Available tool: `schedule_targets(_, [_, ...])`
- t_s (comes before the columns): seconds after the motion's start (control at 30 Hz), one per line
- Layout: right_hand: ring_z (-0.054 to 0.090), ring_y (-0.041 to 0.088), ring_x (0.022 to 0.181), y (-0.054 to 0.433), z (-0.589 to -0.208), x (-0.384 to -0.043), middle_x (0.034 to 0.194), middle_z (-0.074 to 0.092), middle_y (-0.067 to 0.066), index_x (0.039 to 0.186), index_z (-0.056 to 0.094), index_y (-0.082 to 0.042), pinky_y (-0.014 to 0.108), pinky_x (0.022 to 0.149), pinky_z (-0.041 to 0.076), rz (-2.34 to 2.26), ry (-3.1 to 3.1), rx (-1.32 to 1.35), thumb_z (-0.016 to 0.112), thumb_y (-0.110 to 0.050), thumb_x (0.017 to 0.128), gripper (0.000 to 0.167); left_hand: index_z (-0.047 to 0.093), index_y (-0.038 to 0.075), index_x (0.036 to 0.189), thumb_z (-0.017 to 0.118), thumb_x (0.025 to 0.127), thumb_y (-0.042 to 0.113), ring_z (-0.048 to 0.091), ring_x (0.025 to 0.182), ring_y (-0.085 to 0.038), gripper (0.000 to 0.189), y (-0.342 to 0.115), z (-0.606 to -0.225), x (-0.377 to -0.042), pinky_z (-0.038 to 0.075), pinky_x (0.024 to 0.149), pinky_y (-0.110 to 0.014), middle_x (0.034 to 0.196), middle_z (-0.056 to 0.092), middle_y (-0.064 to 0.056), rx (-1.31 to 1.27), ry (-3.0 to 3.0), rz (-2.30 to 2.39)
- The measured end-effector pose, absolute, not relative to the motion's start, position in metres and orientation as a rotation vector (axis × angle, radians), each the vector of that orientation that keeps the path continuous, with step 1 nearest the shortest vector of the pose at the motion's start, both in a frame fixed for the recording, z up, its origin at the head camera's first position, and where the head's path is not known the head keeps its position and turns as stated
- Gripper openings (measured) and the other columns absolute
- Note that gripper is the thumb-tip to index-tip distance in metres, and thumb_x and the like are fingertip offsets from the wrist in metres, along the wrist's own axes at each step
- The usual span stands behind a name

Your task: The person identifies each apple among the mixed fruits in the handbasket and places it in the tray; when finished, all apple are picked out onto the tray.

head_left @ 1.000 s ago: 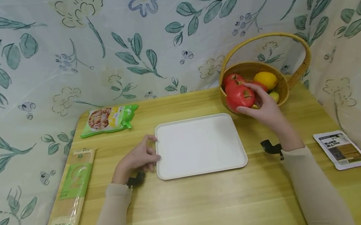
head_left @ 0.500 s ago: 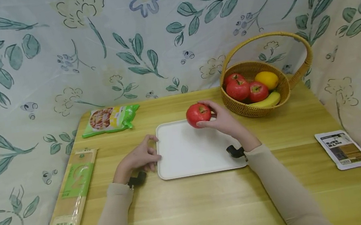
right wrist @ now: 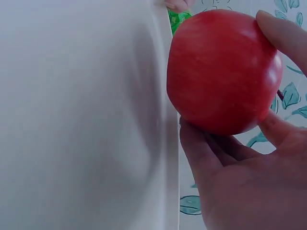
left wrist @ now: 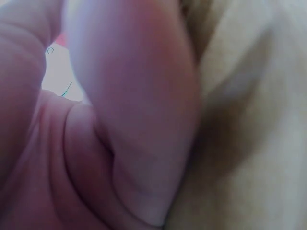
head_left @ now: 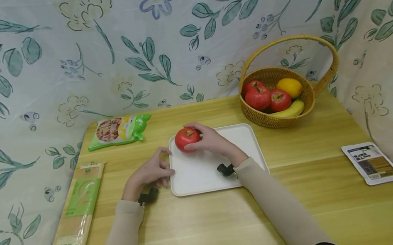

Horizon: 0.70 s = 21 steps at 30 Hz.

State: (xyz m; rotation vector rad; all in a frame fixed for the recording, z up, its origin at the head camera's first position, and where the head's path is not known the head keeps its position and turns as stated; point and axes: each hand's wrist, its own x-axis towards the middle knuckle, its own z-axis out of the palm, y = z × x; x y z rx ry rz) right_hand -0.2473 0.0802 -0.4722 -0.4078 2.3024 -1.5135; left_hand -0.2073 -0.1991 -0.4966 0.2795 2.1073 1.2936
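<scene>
A red apple (head_left: 187, 139) is gripped in my right hand (head_left: 210, 139), over the far left corner of a white tray (head_left: 221, 165). In the right wrist view, the thumb and fingers hold the apple (right wrist: 220, 72) from opposite sides, and a shadow falls on the tray (right wrist: 72, 120) beside it. At the tray's left edge my left hand (head_left: 150, 171) holds the rim with curled fingers, index fingertip and thumb set apart along it. The left wrist view shows mostly blurred fingers (left wrist: 139, 96); the rim contact is hidden there.
A wicker basket (head_left: 269, 119) with several fruits, including apples and a banana (head_left: 289, 110), stands back right. A green food bag (head_left: 118, 131) lies back left, a noodle pack (head_left: 78, 210) along the left, and a flat white packet (head_left: 372, 162) at the right.
My right hand has taken the apple out of the basket and carried it left to above the tray's far left corner. My left hand and the tray have stayed put.
</scene>
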Motion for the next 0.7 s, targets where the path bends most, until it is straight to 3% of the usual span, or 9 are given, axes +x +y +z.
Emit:
schedule_targets(0.3, [0.052, 0.032, 0.139, 0.062, -0.475, -0.248, 0.153, 0.056, 0.008, 0.159, 0.046, -0.021, 0.053, 0.115, 0.05, -1.476, 2.298, -0.438, 0.084, -0.038, 0.089, 0.082, 0.029, 0.015, 0.145, 0.076, 0.096, 0.018, 0.066, 0.052, -0.017, 0.068, -0.199, -0.496, -0.205, 0.051, 0.046, -0.027, 0.076, 0.068, -0.004, 0.298, 2.113, 1.293])
schedule_targets(0.7, [0.056, 0.027, 0.134, 0.057, -0.482, -0.243, 0.152, 0.056, 0.005, 0.157, 0.047, -0.031, 0.047, 0.108, 0.056, -1.406, 2.353, -0.545, 0.087, -0.031, 0.086, 0.081, 0.027, 0.015, 0.147, 0.076, 0.096, 0.02, 0.066, 0.054, -0.016, 0.071, -0.198, -0.495, -0.204, 0.05, 0.047, -0.027, 0.077, 0.068, -0.005, 0.279, 2.118, 1.281])
